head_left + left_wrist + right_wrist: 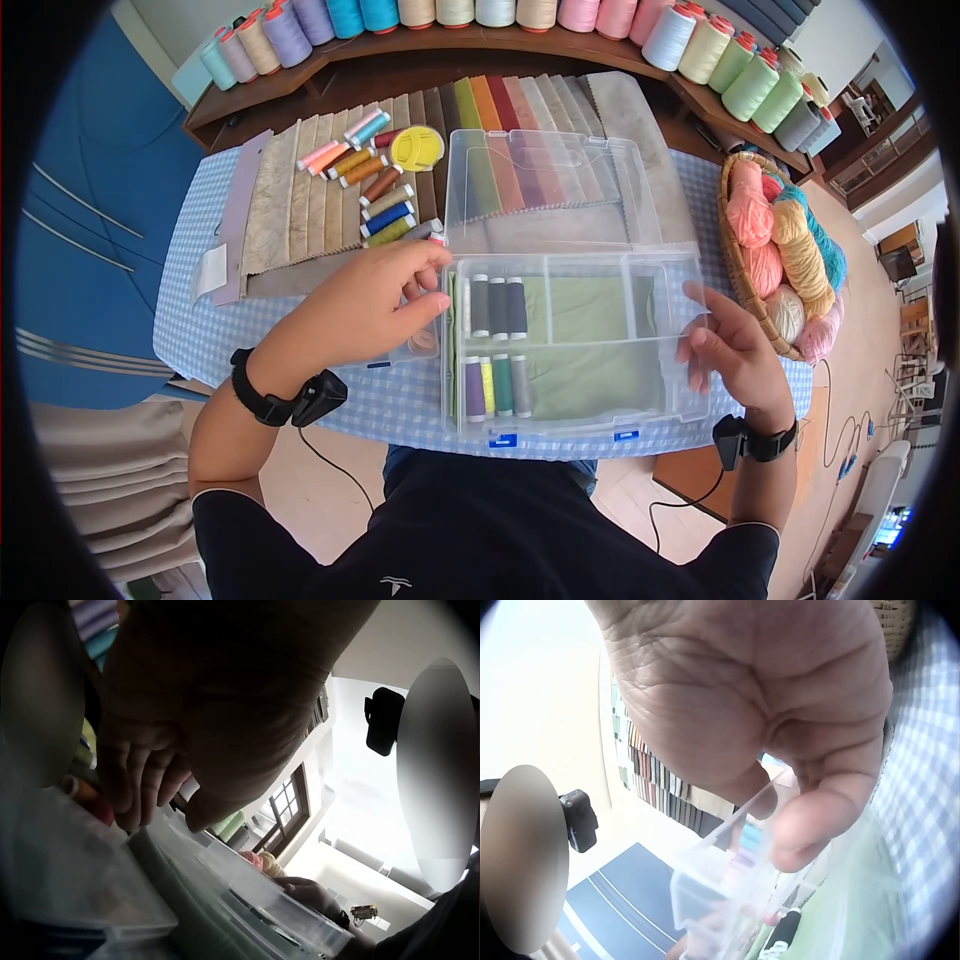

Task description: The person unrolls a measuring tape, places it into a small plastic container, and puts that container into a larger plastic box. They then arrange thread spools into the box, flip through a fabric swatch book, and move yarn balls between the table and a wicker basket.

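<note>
A clear plastic box point(600, 340) stands with its clear lid point(550, 190) folded back. Dark grey and pale spools point(498, 308) stand in its upper left part; purple, yellow, green and grey spools point(504, 386) are at lower left. Green cloth point(590, 375) shows through the plastic. My left hand point(370, 300) is at the box's upper left corner, fingers loosely bent, thumb apart, holding nothing visible; a pink-ended spool point(437, 238) lies just above its fingertips. My right hand point(735, 350) grips the box's right side; in the right wrist view its thumb and fingers lie around clear plastic point(727, 862).
Loose coloured spools point(380, 185) and a round yellow item point(417, 148) lie on fabric swatches point(300, 220) at left. A basket point(738, 255) of yarn point(800, 250) stands close at right. Behind, thread cones point(750, 87) line a curved wooden shelf point(440, 45).
</note>
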The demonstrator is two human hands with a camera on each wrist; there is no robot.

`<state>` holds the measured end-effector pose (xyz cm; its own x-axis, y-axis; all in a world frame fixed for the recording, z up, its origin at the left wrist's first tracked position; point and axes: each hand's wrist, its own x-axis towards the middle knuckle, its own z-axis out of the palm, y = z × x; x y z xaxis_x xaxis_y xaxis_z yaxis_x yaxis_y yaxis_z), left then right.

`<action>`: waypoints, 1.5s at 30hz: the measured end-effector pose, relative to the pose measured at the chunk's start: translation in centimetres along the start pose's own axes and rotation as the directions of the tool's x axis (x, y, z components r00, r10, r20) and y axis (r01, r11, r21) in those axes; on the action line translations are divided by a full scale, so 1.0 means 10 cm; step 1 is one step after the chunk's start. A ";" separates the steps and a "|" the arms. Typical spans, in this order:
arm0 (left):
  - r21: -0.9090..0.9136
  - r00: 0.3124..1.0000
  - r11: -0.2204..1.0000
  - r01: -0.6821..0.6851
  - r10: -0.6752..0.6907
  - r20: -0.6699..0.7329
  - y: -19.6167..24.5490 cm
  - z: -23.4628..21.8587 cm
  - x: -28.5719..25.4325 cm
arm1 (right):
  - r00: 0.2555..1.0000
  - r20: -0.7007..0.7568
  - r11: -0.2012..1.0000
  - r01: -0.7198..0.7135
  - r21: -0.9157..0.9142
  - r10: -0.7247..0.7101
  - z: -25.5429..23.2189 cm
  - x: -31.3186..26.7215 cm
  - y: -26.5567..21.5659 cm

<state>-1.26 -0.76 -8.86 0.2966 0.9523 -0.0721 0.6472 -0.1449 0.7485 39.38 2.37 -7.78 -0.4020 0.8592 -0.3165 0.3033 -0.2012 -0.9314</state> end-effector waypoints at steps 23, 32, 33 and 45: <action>-0.055 0.997 0.996 -0.069 0.067 -0.027 -0.10 0.17 -0.05 | 0.894 -0.149 0.678 0.202 -0.707 -0.422 0.43 0.06 0.18; -0.031 0.998 0.998 -0.049 0.048 -0.045 -0.12 -0.07 0.22 | 0.917 -0.075 0.639 0.212 -0.740 -0.392 0.34 0.03 0.12; -0.154 0.997 0.987 0.039 -0.048 -0.059 -0.10 -0.09 0.30 | 0.907 -0.167 0.712 0.179 -0.679 -0.387 0.33 0.03 0.13; -0.497 0.959 0.849 0.179 -0.264 -0.107 -0.07 -0.13 0.65 | 0.987 -0.158 0.979 0.005 -0.201 -0.038 0.22 -0.01 0.29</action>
<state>-0.65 5.88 -9.01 0.0384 0.9797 -0.1967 0.2540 0.1808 0.9501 38.34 0.67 -10.82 -0.2720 0.9295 -0.2489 0.4689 -0.0978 -0.8778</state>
